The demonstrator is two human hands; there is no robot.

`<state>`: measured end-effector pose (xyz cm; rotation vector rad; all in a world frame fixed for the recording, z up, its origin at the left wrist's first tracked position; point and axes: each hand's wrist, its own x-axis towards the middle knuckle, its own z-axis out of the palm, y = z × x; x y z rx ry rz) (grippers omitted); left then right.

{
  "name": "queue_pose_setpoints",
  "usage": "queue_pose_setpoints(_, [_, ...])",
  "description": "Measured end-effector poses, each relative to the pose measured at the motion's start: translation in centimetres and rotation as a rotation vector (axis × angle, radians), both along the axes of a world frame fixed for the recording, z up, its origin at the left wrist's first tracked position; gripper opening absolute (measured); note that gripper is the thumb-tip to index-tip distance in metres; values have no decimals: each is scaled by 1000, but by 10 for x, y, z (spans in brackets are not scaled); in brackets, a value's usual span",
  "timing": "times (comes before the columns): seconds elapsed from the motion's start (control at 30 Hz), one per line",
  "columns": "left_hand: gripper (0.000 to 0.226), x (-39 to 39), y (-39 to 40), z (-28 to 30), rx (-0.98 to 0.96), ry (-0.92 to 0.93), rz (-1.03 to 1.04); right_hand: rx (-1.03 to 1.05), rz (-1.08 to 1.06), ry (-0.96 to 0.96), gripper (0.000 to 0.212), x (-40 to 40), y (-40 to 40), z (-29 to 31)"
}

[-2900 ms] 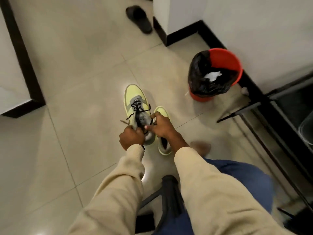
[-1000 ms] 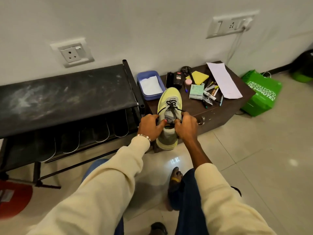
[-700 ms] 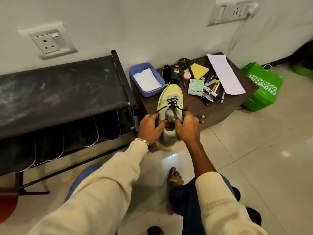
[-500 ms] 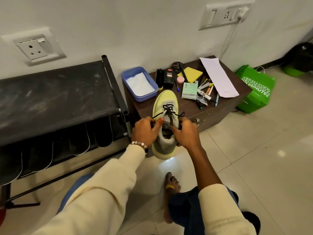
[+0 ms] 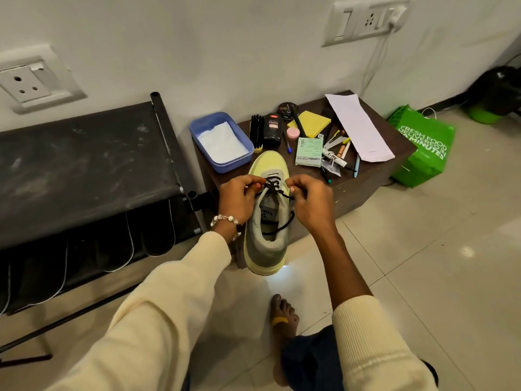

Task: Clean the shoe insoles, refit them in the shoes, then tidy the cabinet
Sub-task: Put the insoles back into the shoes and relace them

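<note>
At frame centre my left hand (image 5: 236, 199) and right hand (image 5: 310, 203) had shifted from gripping the yellow-and-grey lace-up sneaker (image 5: 267, 213) to pinching its black laces (image 5: 275, 187) in curled fingers, probably loosening them to reach the insole.

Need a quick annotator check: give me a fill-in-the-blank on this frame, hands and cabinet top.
1. Both hands, left hand and right hand, pinch the black ____ of the yellow shoe.
2. The blue tray sits on the brown cabinet, to the ____ of the black polish bottle.
3. The bag on the floor beside the cabinet is ____ in colour.
4. The beaded bracelet is on the ____ wrist.

Missing words: laces; left; green; left
</note>
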<state>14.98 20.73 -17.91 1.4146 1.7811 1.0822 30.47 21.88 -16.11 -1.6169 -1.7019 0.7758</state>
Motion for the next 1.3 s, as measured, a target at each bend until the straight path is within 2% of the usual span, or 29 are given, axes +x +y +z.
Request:
queue_pose_setpoints(0.17, [16,-4,10,-3,16,66,-24,-116,83,-12,18,-5,17,-5])
queue_pose_setpoints(0.37, [12,-9,15,-9,143,211,-90,-118,92,20,12,-6,23,-9])
queue_pose_setpoints(0.5, [11,-5,12,-7,206,333,-83,-53,114,-134,14,-13,20,-4])
queue_pose_setpoints(0.67, [12,1,12,-3,89,497,-105,-34,188,-293,18,-20,15,2])
queue_pose_setpoints(0.77, [12,1,13,-3,65,488,-122,-68,184,-274,17,-22,16,4])
queue_pose_setpoints(0.87, [14,-6,17,-6,108,382,-178,-114,155,-163,13,-15,20,5])
queue_pose_setpoints(0.97, [21,-13,16,-9,160,326,-223,-151,195,-88,20,-6,24,0])
queue_pose_setpoints(1.03, [22,-15,15,-9,154,257,-194,-168,196,-19,28,-5,23,-3])
queue_pose_setpoints(1.13, [16,-13,16,-10,117,181,-134,-144,133,14,22,-9,23,-4])
queue_pose_setpoints(1.3, [11,-4,17,-8,94,394,-119,-106,145,-159,14,-17,18,5])
